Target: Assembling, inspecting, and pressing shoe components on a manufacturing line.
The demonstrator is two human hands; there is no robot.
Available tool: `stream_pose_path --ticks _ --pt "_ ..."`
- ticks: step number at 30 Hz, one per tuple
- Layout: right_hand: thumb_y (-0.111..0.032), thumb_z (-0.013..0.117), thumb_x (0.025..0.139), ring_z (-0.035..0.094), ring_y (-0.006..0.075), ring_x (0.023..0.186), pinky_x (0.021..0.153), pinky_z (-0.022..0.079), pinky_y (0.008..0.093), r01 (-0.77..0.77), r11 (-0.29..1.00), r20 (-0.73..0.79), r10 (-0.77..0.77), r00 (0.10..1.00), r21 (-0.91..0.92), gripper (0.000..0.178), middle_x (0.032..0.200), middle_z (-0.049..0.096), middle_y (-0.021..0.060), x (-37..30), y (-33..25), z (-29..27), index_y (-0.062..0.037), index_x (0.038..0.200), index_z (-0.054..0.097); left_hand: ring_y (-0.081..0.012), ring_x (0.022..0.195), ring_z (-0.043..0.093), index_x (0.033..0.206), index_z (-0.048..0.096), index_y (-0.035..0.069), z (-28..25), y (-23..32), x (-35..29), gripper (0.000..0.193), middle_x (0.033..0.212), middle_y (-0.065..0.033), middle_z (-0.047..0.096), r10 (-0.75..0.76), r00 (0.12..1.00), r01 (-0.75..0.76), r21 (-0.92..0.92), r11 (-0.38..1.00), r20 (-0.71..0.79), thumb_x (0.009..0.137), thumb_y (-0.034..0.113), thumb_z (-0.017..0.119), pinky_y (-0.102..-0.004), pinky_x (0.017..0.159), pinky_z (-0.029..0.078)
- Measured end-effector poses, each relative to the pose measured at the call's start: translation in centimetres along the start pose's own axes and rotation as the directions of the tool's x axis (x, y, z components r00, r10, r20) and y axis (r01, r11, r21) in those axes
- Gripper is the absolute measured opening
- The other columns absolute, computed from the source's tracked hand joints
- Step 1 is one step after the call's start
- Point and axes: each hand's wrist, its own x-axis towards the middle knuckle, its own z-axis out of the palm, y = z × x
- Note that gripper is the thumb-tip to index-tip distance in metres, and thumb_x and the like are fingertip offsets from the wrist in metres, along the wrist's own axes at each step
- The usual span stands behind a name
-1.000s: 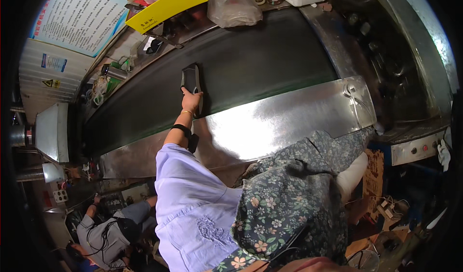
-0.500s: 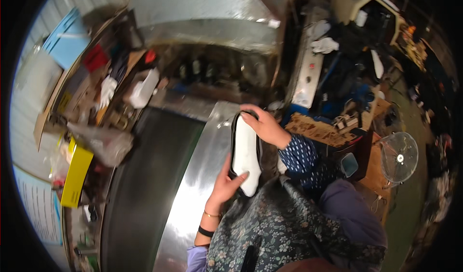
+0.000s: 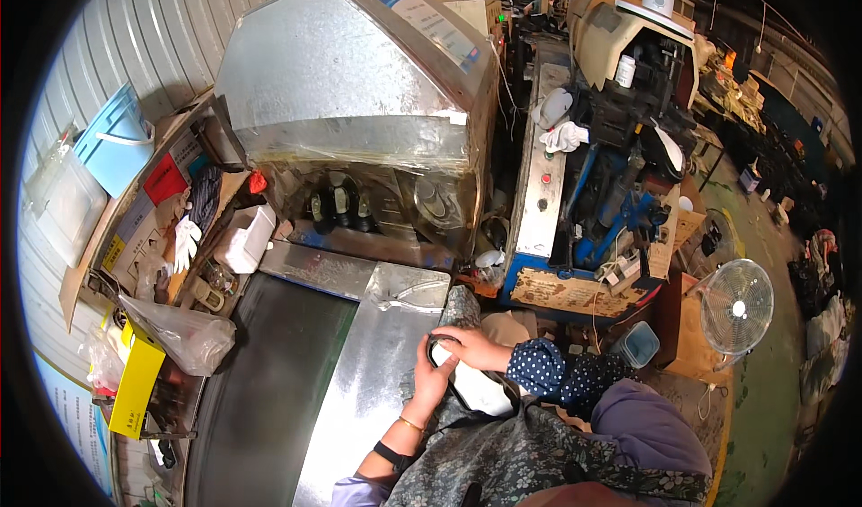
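Note:
A dark-edged shoe piece with a long white underside rests against my floral apron, white face up, its near end close to my lap. Both hands are at its far end. My left hand wraps that end from the left. My right hand lies over it from the right, fingers bent round the edge and close to the left thumb. The fingers partly hide the far end, and the underlying side of the piece is out of sight.
To my left, a steel tabletop borders a dark conveyor belt. Pliers lie on the ledge ahead, below a metal hood with dark shoes inside. A wire-caged fan stands right; a yellow box is left.
The shoe piece has come lower, nearer my lap. My left hand has shifted from its near end to the far end, beside the right hand. The view has tilted up.

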Motion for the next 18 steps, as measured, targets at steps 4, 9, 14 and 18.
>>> stream_pose_path --ticks 4,9,14,18 --pt "-0.027 0.057 0.103 0.072 0.0330 0.092 0.081 0.055 0.0407 0.017 0.999 -0.084 -0.021 0.996 -0.048 0.036 0.103 0.072 0.0226 0.3 0.2 0.3 -0.0099 0.134 0.061 -0.0320 0.122 0.062 0.148 0.039 -0.004 0.2 0.5 0.1 0.081 0.131 -0.0253 0.062 0.045 0.997 -0.033 0.177 0.984 -0.067 0.084 0.022 0.083 -0.0382 0.103 0.048" --pt "-0.032 0.055 0.105 0.069 0.0425 0.100 0.086 0.054 0.0436 -0.049 0.996 -0.124 0.040 0.991 -0.068 0.050 0.110 0.069 0.0293 -3.6 0.5 -0.4 -0.0037 0.146 0.046 -0.0359 0.137 0.049 0.145 0.046 -0.004 0.2 1.9 1.9 0.082 0.145 -0.0273 0.051 0.062 0.998 -0.059 0.428 0.902 0.007 0.080 0.024 0.086 -0.0402 0.114 0.039" --pt "-0.015 0.057 0.104 0.049 0.0127 0.075 0.070 0.047 0.0323 -0.363 0.906 -0.222 0.408 0.886 0.217 0.019 0.078 0.058 0.0079 -9.4 1.8 -1.7 0.0018 0.096 0.058 -0.0249 0.118 0.062 0.136 0.057 0.003 0.5 2.7 5.6 0.057 0.127 -0.0141 0.066 0.016 0.971 -0.052 0.147 0.988 0.237 0.084 0.014 0.080 -0.0354 0.104 0.048" --pt "-0.034 0.057 0.106 0.059 0.0061 0.090 0.081 0.050 0.0249 -0.408 0.756 -0.084 0.517 0.852 0.512 0.041 0.100 0.069 0.0004 -9.5 2.9 -2.9 0.0043 0.118 0.067 -0.0149 0.102 0.063 0.136 0.056 0.006 0.0 2.0 4.9 0.049 0.111 -0.0035 0.067 -0.188 0.929 0.305 -0.370 0.877 0.319 0.091 0.010 0.074 -0.0302 0.093 0.052"
